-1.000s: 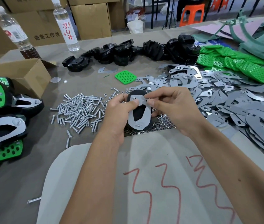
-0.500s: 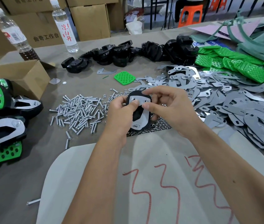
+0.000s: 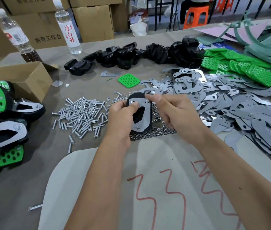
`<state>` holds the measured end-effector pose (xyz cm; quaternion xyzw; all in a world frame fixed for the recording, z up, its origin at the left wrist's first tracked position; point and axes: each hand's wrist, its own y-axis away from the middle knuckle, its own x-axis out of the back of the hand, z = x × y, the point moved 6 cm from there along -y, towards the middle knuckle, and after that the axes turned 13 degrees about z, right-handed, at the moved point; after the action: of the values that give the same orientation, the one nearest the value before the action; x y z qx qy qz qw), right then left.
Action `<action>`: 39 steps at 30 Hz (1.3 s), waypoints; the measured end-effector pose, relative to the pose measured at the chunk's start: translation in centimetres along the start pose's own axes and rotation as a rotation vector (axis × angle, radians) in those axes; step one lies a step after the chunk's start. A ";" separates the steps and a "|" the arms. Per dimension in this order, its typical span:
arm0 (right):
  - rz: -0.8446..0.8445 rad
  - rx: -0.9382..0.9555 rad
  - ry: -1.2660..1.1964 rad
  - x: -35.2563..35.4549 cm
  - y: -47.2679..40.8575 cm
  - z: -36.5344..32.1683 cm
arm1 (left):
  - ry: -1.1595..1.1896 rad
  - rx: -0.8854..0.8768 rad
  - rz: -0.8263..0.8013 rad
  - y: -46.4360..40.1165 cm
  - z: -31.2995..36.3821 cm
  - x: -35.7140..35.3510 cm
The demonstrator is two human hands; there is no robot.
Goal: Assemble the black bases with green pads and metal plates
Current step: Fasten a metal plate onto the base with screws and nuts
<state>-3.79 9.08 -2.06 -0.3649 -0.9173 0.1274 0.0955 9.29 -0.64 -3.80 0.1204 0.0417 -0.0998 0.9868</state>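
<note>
Two water bottles (image 3: 66, 25), one stool (image 3: 196, 17)

I see bright, even overhead light and soft shadows on the worktop (image 3: 75, 163); metal plates (image 3: 231, 103) glint, edges bow from the wide lens, fingertips slightly blurred.
</note>
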 end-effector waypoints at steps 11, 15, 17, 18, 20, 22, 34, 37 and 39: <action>0.070 0.054 -0.122 0.2 0.4 -1.0 | 0.020 0.005 0.039 -0.4 -0.1 0.1; 0.249 0.084 -0.159 1.9 0.3 -0.7 | 0.070 0.048 0.063 -0.6 -0.1 0.3; 0.295 0.109 -0.126 2.1 0.2 -0.9 | 0.028 0.029 0.055 -0.5 -0.2 0.2; 0.286 0.134 -0.086 2.0 0.1 -1.0 | 0.000 0.013 0.047 -0.4 -0.2 0.1; 0.226 0.152 -0.013 1.3 0.1 -1.1 | -0.051 -0.031 0.032 -0.2 -0.2 -0.1; 0.156 0.173 0.042 0.6 0.2 -1.1 | -0.097 -0.069 0.016 -0.1 -0.1 -0.3; 0.202 0.167 0.085 0.5 0.0 -1.0 | -0.143 -0.081 -0.051 0.3 -0.1 -0.7; 0.243 0.178 0.076 0.4 0.2 -1.3 | -0.117 -0.089 -0.042 0.4 0.1 -0.7; 0.269 0.158 0.052 0.5 0.1 -1.4 | -0.091 -0.097 -0.042 0.5 0.3 -0.6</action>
<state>-3.74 9.77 -0.76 -0.4788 -0.8446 0.2013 0.1297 8.80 -0.10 -3.31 0.0669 0.0040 -0.1240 0.9900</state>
